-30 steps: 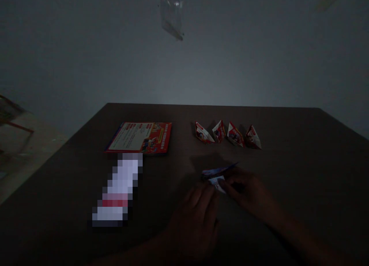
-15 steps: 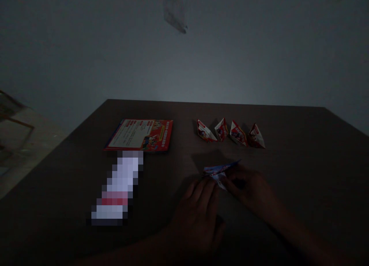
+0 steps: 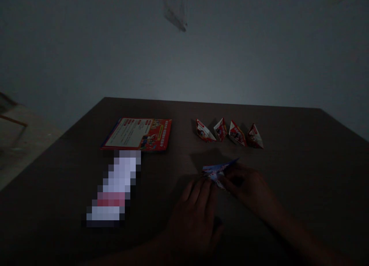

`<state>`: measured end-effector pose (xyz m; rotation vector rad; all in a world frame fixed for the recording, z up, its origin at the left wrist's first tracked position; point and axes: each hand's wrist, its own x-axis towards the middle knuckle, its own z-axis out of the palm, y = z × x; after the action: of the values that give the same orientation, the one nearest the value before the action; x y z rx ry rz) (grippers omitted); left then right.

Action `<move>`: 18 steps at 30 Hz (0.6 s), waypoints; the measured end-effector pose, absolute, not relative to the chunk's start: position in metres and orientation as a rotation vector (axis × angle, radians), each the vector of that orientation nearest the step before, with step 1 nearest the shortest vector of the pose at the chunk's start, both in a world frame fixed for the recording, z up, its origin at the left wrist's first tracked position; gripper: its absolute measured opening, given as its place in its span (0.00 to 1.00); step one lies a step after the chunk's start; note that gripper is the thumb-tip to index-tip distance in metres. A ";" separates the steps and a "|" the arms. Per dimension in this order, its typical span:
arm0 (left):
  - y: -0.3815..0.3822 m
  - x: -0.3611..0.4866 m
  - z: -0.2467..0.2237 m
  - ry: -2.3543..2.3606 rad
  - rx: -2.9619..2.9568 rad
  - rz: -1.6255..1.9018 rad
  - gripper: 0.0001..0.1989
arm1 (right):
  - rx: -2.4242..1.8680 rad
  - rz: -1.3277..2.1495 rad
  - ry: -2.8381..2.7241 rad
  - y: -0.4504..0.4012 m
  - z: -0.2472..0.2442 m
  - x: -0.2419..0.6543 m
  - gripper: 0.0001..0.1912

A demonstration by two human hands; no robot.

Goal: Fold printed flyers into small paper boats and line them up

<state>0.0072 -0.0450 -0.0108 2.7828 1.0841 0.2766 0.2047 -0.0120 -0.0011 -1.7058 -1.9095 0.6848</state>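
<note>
A blue and white folded paper [image 3: 217,169] stands partly open on the dark table, between my two hands. My right hand [image 3: 245,181] pinches its right side between thumb and fingers. My left hand [image 3: 197,208] lies palm down on the table with its fingers stretched, the fingertips touching the paper's near left edge. Behind the paper, several small red and white folded paper pieces stand in a row, among them the leftmost one [image 3: 205,130] and the rightmost one [image 3: 255,136].
A stack of red printed sheets [image 3: 137,134] lies at the back left of the table [image 3: 178,112]. In front of it is a lit, pixelated oblong object [image 3: 115,189]. A clear plastic bag [image 3: 175,10] hangs on the wall. Thin-framed furniture shows at the far left.
The view has shifted slightly, so things on the table appear a little further left. The paper's near part looks slightly changed in shape between my hands, which keep about the same places.
</note>
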 end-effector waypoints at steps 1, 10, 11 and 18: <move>-0.045 0.007 -0.011 1.086 2.789 0.278 0.30 | -1.710 0.684 -1.904 -0.012 -0.001 0.204 0.11; -0.044 0.008 -0.011 1.071 2.763 0.283 0.31 | -1.679 0.656 -1.956 -0.010 -0.003 0.206 0.12; -0.044 0.008 -0.011 1.067 2.763 0.279 0.31 | -1.679 0.653 -1.964 -0.010 -0.004 0.206 0.12; -0.044 0.009 -0.011 1.066 2.746 0.240 0.32 | -1.683 0.628 -2.015 -0.010 -0.002 0.206 0.12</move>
<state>0.0085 -0.0444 -0.0112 2.7459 1.0664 0.2403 0.2057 -0.0098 -0.0015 -1.6827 -2.0147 0.6275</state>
